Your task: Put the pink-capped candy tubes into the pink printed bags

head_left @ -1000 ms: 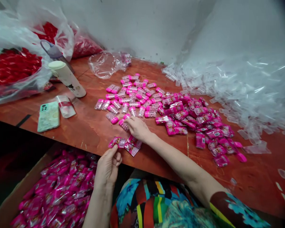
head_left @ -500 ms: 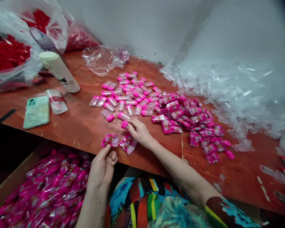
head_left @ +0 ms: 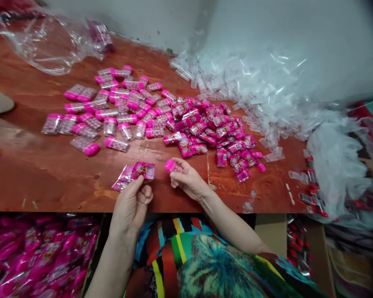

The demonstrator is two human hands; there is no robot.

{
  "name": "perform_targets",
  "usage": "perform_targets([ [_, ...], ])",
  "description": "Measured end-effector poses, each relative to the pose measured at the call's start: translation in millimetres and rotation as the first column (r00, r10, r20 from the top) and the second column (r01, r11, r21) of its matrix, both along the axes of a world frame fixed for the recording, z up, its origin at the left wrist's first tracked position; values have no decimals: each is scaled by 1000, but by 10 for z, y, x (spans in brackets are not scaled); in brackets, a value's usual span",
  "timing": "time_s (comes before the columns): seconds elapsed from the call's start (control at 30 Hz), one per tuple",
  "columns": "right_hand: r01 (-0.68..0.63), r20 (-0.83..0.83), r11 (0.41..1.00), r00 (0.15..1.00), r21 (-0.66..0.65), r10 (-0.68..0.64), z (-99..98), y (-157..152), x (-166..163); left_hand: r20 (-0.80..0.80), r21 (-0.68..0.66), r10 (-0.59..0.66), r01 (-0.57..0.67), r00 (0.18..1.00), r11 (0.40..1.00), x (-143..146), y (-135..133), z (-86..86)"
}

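Note:
Between the thumb and fingers of my left hand (head_left: pixel 133 203) is a flat pink printed sleeve (head_left: pixel 144 170). More printed sleeves (head_left: pixel 122 181) lie on the table just behind it. My right hand (head_left: pixel 188 181) pinches a small clear candy container with a pink cap (head_left: pixel 170 165), its cap pointing left toward the sleeve; a gap separates the two. Farther back lie several unsleeved candy containers (head_left: pixel 116 143) with pink balls inside. To their right rises a pile of containers wrapped in pink sleeves (head_left: pixel 211 128).
A heap of clear plastic pieces (head_left: pixel 242 82) lies along the wall. A clear bag (head_left: pixel 46 45) sits at the back left. Below the table's front edge, a box of pink wrapped containers (head_left: pixel 40 256) stands at left and a carton with red items (head_left: pixel 298 244) at right.
The view has swung right, so the phone has left the picture. My right hand has lifted the candy container off the table area near the others. My left hand keeps the sleeve.

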State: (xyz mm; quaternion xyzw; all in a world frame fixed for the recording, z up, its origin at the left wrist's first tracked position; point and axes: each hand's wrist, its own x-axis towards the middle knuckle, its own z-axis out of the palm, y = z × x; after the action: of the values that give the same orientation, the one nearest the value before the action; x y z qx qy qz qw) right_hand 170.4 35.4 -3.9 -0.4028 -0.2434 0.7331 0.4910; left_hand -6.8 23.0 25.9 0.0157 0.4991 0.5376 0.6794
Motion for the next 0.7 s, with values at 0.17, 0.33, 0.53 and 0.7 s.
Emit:
perform_targets([
  [0.17,139,22,990,990,2,-139,-35,-178,143,-23,-3,-68,68,997,998,215,25,12],
  [0.33,129,-92,988,986,-83,-136,31,-265,179,-42,-60,-102,99,994,993,402,19,-5],
  [0.53,205,68,979,976,18,-206,-91,-342,100,-87,-47,-152,148,985,988,517,-23,-33],
  [0.7,193,141,980,970,41,-197,-188,-397,102,-98,1,-188,189,977,982,527,-59,-89],
])
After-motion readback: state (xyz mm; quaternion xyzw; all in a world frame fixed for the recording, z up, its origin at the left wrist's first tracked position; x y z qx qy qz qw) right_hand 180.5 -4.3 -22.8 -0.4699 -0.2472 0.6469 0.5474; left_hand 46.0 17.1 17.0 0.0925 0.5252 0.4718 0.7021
